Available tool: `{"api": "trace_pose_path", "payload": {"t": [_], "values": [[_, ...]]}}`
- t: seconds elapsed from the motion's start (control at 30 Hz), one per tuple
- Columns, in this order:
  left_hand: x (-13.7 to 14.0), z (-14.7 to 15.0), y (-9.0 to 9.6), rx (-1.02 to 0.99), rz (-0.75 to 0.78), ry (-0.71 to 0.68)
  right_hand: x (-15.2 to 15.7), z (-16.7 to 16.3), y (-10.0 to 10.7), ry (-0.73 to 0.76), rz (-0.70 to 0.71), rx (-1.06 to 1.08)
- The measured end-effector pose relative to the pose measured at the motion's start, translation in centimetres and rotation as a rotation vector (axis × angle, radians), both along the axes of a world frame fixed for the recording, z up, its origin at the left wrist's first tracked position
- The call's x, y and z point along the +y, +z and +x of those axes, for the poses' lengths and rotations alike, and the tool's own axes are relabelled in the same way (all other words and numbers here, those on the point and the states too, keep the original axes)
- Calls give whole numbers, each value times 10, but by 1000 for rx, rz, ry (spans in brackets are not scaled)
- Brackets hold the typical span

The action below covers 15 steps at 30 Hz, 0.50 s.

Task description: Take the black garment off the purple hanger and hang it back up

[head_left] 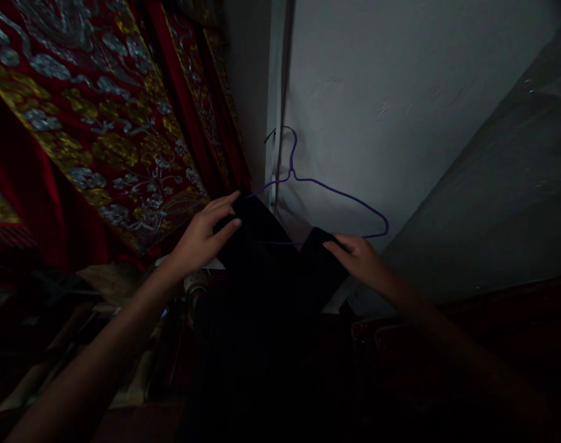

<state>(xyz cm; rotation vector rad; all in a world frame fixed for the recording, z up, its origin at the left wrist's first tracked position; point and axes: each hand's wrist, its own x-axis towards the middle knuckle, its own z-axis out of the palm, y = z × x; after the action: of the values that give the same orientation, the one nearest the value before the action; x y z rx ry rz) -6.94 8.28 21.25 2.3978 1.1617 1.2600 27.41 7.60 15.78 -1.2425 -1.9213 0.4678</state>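
Observation:
A dark garment (271, 277) hangs partly over a purple wire hanger (340, 191), whose hook is at a pale upright bar. My left hand (206, 231) grips the garment's upper left part, around the hanger's left arm. The garment's upper right part is pinched in my right hand (357, 255), just below the hanger's bare right end. The hanger's lower wire shows in the gap between the garment's two upper parts. Darkness hides the rest of the garment, including its lower edge.
Red cloth with gold and silver embroidery (119, 147) hangs at the left. A pale wall (363, 92) stands behind the hanger, beside the upright bar (274, 92). Grey sheeting (515, 184) is at the right. Dim clutter lies at lower left.

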Motion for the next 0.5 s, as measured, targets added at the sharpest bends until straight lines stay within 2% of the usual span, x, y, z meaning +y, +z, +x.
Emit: {"api": "trace_pose_path", "payload": {"t": [0.1, 0.17, 0.3, 0.33, 0.4, 0.47, 0.5], "values": [[17, 24, 4, -41, 76, -17, -8, -7, -7, 46, 7, 24], [29, 33, 0, -76, 116, 23, -13, -4, -8, -2, 75, 43], [42, 35, -11, -71, 142, 183, -17, 22, 4, -402, 378, 198], [44, 33, -13, -67, 147, 208, -16, 31, 9, -483, 392, 255], [46, 28, -15, -62, 165, 229, -11, 51, 22, -517, 267, 341], [51, 21, -16, -59, 175, 211, -5, 67, 37, -408, 79, 371], [54, 19, -16, -74, 165, 199, -2, 72, 44, -356, 36, 343]]}}
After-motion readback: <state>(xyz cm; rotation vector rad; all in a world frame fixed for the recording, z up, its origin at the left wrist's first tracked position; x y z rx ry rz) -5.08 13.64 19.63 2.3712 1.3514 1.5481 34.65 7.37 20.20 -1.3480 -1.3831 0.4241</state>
